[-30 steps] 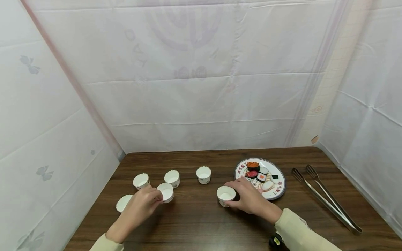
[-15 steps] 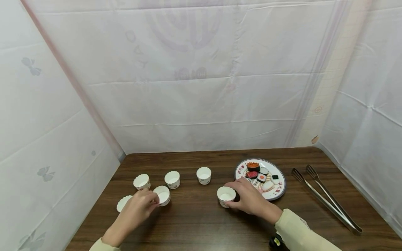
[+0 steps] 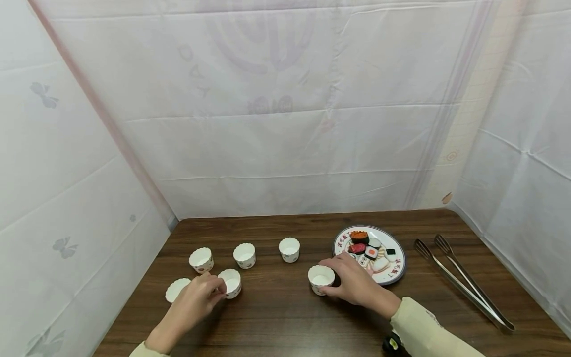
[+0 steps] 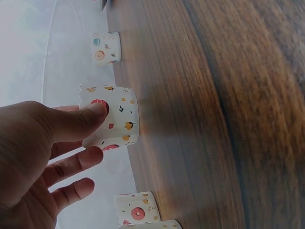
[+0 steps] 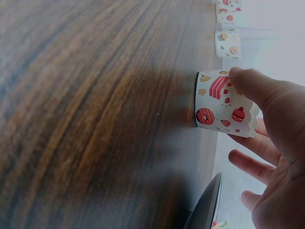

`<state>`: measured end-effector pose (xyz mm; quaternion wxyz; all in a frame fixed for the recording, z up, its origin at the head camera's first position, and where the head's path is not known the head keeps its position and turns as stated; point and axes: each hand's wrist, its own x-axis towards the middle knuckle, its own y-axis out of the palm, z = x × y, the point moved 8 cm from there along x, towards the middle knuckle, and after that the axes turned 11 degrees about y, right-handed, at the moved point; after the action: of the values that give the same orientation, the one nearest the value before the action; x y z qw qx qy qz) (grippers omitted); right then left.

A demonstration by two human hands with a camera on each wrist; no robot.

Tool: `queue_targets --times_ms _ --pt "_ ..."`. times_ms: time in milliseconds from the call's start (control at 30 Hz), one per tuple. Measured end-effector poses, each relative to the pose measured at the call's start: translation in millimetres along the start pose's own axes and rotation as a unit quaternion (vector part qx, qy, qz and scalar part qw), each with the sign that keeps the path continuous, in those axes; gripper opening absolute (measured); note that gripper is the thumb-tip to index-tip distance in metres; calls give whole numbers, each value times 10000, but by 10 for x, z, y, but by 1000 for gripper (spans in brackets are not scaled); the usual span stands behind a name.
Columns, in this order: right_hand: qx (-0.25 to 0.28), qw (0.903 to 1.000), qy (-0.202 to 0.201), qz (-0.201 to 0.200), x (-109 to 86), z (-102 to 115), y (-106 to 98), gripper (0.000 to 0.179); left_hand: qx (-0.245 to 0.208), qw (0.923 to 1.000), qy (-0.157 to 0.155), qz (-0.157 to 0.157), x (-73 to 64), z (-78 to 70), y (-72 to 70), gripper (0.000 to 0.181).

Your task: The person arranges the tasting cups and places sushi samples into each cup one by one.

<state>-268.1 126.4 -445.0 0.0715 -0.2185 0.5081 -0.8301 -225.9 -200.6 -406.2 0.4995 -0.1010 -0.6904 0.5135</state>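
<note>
My left hand (image 3: 198,300) pinches a white paper baking cup (image 4: 116,117) between thumb and fingers; its side is printed with flowers and doughnuts. In the head view that cup sits upright near the table's left, just right of the hand. My right hand (image 3: 352,280) grips another scalloped baking cup (image 5: 224,102) by its side, left of the plate. The right wrist view has this cup's base at the table surface. Beside the left hand, one cup (image 3: 176,288) is partly covered by it. Farther back stand three more cups: left (image 3: 200,259), middle (image 3: 244,255) and right (image 3: 289,249).
A round plate (image 3: 400,267) holding several sushi pieces lies behind the right hand. Metal tongs (image 3: 468,287) rest at the table's right. A small black object (image 3: 391,343) shows by the right sleeve. White cloth (image 3: 285,148) hangs behind and at both sides of the wooden table (image 3: 285,317).
My left hand has brought its cup a little left and toward me, away from the cup behind it. The right hand and its cup have stayed in place.
</note>
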Motion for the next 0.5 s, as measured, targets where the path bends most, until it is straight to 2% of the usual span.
queue_targets --times_ms 500 --pt "-9 10000 -13 -43 -1 4 -2 52 -359 9982 -337 337 -62 78 104 43"
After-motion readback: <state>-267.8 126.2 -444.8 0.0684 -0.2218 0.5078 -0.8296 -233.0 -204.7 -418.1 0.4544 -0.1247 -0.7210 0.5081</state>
